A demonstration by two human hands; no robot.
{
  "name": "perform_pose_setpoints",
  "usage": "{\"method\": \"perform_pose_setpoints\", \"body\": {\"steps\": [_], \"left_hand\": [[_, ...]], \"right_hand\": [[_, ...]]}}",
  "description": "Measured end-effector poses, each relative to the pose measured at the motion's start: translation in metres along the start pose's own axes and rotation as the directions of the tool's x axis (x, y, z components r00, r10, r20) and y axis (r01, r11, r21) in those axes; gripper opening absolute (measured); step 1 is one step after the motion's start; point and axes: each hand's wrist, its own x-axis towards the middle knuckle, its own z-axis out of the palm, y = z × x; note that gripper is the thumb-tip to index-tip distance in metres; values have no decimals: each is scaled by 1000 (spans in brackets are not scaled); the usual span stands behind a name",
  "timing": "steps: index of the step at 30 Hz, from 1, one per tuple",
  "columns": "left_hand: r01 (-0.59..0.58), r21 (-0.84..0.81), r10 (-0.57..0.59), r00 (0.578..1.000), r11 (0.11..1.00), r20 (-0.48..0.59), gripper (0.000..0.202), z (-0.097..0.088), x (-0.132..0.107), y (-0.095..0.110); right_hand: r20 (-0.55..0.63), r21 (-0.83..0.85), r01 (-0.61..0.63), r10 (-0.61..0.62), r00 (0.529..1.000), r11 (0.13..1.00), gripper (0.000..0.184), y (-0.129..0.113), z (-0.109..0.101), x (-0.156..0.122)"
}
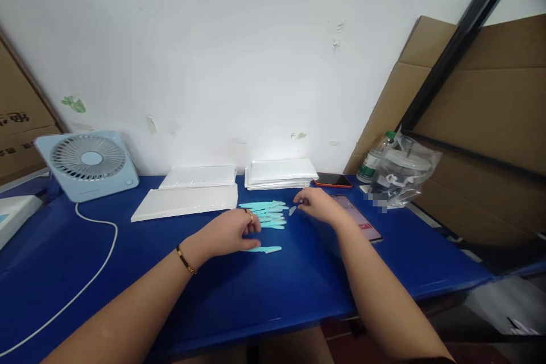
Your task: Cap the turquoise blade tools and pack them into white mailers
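Several turquoise eyebrow razors (273, 215) lie side by side in the middle of the blue table, partly covered by my left hand (236, 232). One more eyebrow razor (271, 249) is set apart in front of them. Its near end disappears under my left thumb, and the fingers of that hand are curled above. Right of the row is a small, clear, curved piece (292, 211), perhaps a blade cover. The bent fingertips of my right hand (313, 202) come close together at its upper end; whether they grip it I cannot tell.
White packets (191, 200) and a stack of white packets (281, 172) lie along the wall. A blue fan (91, 162) with a white cable stands left. To the right are two phones (360, 219), a bottle (371, 164) and a bagged cup (403, 168). Cardboard (482, 102) borders the right side.
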Motion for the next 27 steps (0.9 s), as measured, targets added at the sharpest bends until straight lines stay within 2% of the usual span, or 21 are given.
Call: {"method": "perform_pose_setpoints", "body": {"steps": [2, 4, 7, 10, 14, 17, 19, 22, 25, 27], "left_hand": [[-42, 17, 39, 992, 999, 117, 20, 0, -3, 2], [-66, 85, 55, 990, 994, 131, 11, 2, -2, 4], [-77, 200, 59, 994, 977, 94, 11, 7, 1, 5], [-61, 248, 51, 997, 967, 50, 14, 11, 4, 5], [-18, 215, 17, 1000, 977, 7, 15, 13, 3, 4], [34, 129, -30, 999, 991, -36, 16, 11, 3, 2], [57, 60, -53, 996, 997, -72, 17, 8, 3, 1], [75, -6, -75, 991, 997, -113, 17, 2, 3, -3], [77, -33, -81, 986, 996, -148, 16, -1, 2, -5], [76, -44, -82, 983, 996, -162, 16, -2, 3, -7]], "right_hand": [[64, -31, 28, -25, 998, 999, 22, 6, 4, 2], [104, -55, 58, -52, 993, 997, 18, 8, 9, 4], [129, -134, 43, -25, 991, 990, 13, 6, 14, 7], [134, -247, 4, 30, 990, 969, 12, 2, 16, 8], [119, -379, -26, 77, 990, 925, 11, -8, 22, 9], [103, -386, -39, 86, 991, 922, 10, -12, 23, 8], [88, -293, -40, 69, 994, 955, 9, -11, 20, 7], [101, 68, -13, 6, 995, 998, 14, -8, 10, 1], [127, 399, 30, -87, 988, 917, 26, -12, 0, -4], [117, 465, 71, -141, 983, 882, 31, -19, -4, -5]]}}
